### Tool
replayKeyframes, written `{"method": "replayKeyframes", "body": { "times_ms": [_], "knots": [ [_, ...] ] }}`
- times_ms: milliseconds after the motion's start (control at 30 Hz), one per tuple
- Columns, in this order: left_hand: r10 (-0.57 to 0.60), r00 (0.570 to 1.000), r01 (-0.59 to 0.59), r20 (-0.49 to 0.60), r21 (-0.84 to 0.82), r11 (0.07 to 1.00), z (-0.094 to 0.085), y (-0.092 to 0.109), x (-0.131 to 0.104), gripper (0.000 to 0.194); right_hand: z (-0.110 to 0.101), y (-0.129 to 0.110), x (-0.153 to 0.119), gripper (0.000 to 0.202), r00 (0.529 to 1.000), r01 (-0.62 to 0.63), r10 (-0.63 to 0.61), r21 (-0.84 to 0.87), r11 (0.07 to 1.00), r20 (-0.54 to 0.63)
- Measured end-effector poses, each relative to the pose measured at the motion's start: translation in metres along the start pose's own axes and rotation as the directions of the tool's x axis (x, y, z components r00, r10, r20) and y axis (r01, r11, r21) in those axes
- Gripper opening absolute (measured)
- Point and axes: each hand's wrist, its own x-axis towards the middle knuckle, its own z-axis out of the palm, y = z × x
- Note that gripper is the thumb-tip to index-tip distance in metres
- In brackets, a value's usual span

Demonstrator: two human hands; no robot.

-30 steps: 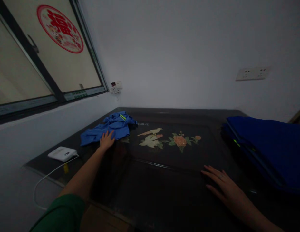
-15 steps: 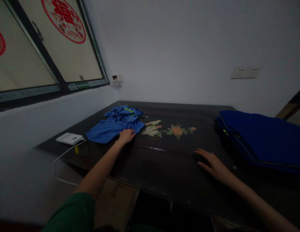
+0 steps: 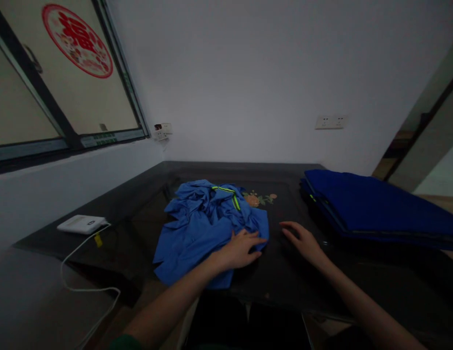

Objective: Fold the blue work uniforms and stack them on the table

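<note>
A crumpled blue garment (image 3: 200, 233) with a yellow-green trim strip lies in the middle of the dark table. My left hand (image 3: 243, 249) rests on its near right part, palm down, fingers spread, and is not visibly gripping the cloth. Just right of the garment, my right hand (image 3: 302, 240) is held over the tabletop with nothing in it, thumb and fingers apart. Whether its fingers touch the table I cannot tell. Farther right sits a stack of folded darker blue cloth (image 3: 379, 204), untouched by either hand.
The dark table (image 3: 284, 287) has a painted flower (image 3: 252, 200) on its top, partly covered by the garment. A white device (image 3: 82, 224) with a white cable (image 3: 85, 290) lies at its left edge. Walls with sockets (image 3: 330, 122) and a window stand behind and left.
The blue garment has come nearer and to the right, under my left hand, and now covers part of the painted pattern. My view has turned slightly right.
</note>
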Motion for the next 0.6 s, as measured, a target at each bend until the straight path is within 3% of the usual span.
{"method": "replayKeyframes", "body": {
  "times_ms": [67, 133, 167, 233, 300, 367, 433, 500, 600],
  "knots": [
    [0.208, 0.976, -0.197, 0.059, -0.149, 0.969, 0.003, 0.035, -0.007, 0.051, 0.001, 0.002, 0.000, 0.037, 1.000, -0.001, 0.001, -0.009, 1.000, -0.002],
    [0.367, 0.930, -0.347, 0.014, -0.291, 0.892, -0.005, 0.057, -0.014, 0.052, 0.001, 0.003, -0.001, 0.041, 1.000, 0.016, -0.015, -0.050, 0.999, 0.022],
    [0.392, 0.919, -0.386, -0.050, -0.327, 0.863, -0.012, 0.060, -0.015, 0.051, 0.002, 0.003, -0.002, 0.044, 0.999, 0.033, -0.030, -0.078, 0.996, 0.043],
    [0.324, 0.920, -0.381, -0.222, -0.304, 0.873, -0.030, 0.048, -0.017, 0.044, 0.003, 0.002, -0.005, 0.050, 0.994, 0.074, -0.062, -0.138, 0.988, 0.092],
    [0.149, 0.916, -0.230, -0.373, -0.182, 0.956, -0.049, 0.015, -0.017, 0.038, 0.004, 0.001, -0.007, 0.055, 0.988, 0.110, -0.084, -0.207, 0.972, 0.129],
    [-0.082, 0.895, 0.087, -0.438, -0.008, 0.996, -0.060, -0.031, -0.020, 0.037, 0.004, -0.001, -0.007, 0.054, 0.986, 0.127, -0.090, -0.280, 0.952, 0.143],
    [-0.352, 0.827, 0.444, -0.437, 0.125, 0.887, -0.060, -0.074, -0.027, 0.051, 0.004, -0.002, -0.006, 0.043, 0.985, 0.132, -0.086, -0.333, 0.934, 0.149],
    [-0.464, 0.794, 0.563, -0.393, 0.187, 0.805, -0.052, -0.105, -0.037, 0.069, 0.005, -0.003, -0.005, 0.028, 0.985, 0.132, -0.082, -0.356, 0.925, 0.151],
    [-0.481, 0.785, 0.593, -0.391, 0.245, 0.767, -0.038, -0.124, -0.048, 0.067, 0.004, -0.005, -0.003, 0.014, 0.988, 0.115, -0.071, -0.346, 0.931, 0.138]
  ]
}}
